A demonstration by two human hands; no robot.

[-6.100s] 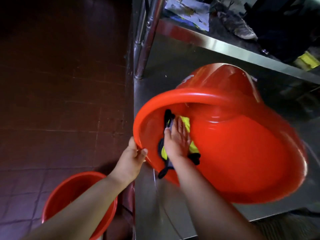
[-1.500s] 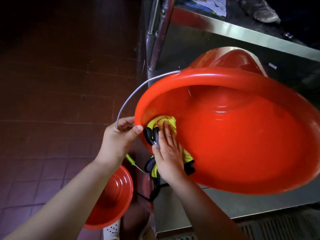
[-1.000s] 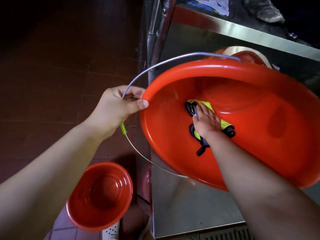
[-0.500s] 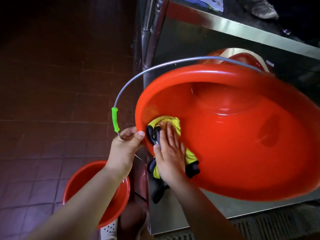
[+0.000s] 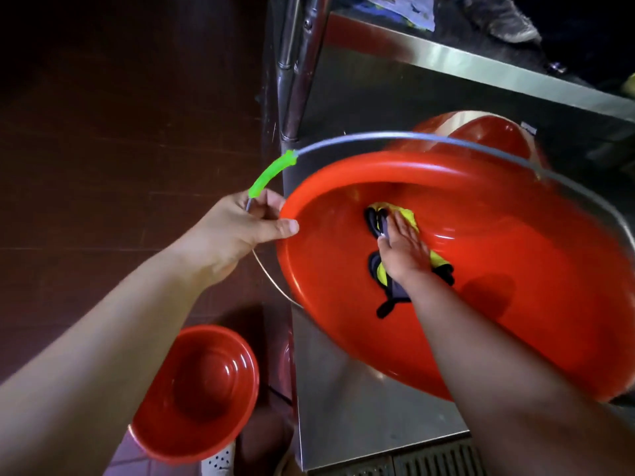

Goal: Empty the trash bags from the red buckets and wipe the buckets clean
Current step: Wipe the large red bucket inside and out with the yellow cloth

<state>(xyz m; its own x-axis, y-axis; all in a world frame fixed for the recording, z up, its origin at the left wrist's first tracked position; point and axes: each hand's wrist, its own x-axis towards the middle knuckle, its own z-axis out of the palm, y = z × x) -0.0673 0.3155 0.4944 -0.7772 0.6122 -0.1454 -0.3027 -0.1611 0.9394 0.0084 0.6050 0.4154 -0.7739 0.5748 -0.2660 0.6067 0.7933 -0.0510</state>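
A large red bucket (image 5: 515, 321) lies tilted on its side on the steel table, mouth toward me. My left hand (image 5: 237, 231) grips its rim and the wire handle (image 5: 360, 137) with a green sleeve at the left edge. Deep inside the bucket, my right hand (image 5: 403, 249) presses flat on a yellow and black cloth (image 5: 405, 214) against the inner wall. No trash bag is in view.
A second red bucket (image 5: 202, 393) stands on the brown tiled floor at lower left, by a white shoe. The steel table (image 5: 360, 424) has an upper shelf (image 5: 481, 63) and upright posts (image 5: 299, 63) behind the bucket. A floor grate lies at the bottom right.
My right hand slid the cloth from the near rim deeper into the bucket. My left hand rose with the rim, and the bucket tipped and turned.
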